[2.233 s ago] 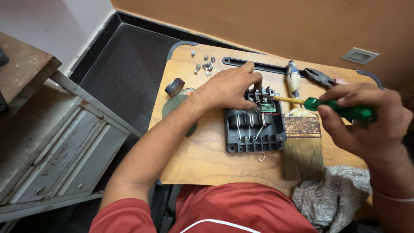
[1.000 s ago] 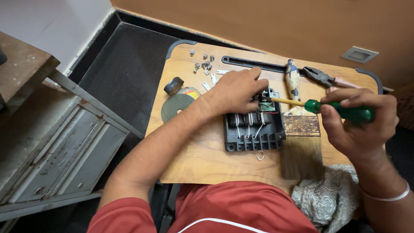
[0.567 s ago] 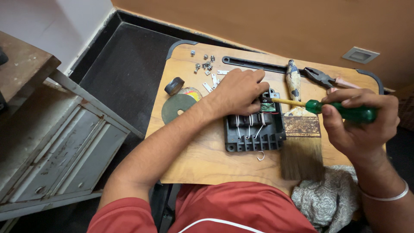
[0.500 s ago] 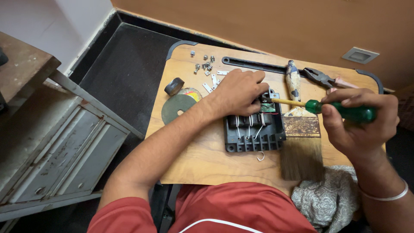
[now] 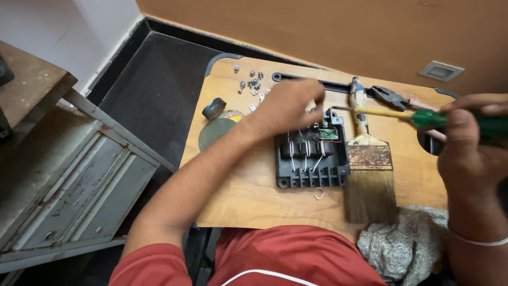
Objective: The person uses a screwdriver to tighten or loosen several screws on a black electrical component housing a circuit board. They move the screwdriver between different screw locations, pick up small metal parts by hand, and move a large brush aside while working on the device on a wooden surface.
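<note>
pressing down on the far end of the black plastic box (image 5: 309,159), the left hand (image 5: 288,103) is closed over its top edge near the small green circuit board (image 5: 328,133). the right hand (image 5: 468,145) is clamped on the green handle of a screwdriver (image 5: 423,117), whose shaft reaches to the box. the box lies mid-board on the wooden desk (image 5: 238,185), just beside a worn paintbrush (image 5: 368,169). it looks light, rigid, ribbed; its thin white wires seem fragile, so the outer walls are likely the safest grip. small metal screws (image 5: 250,82) lie near.
</note>
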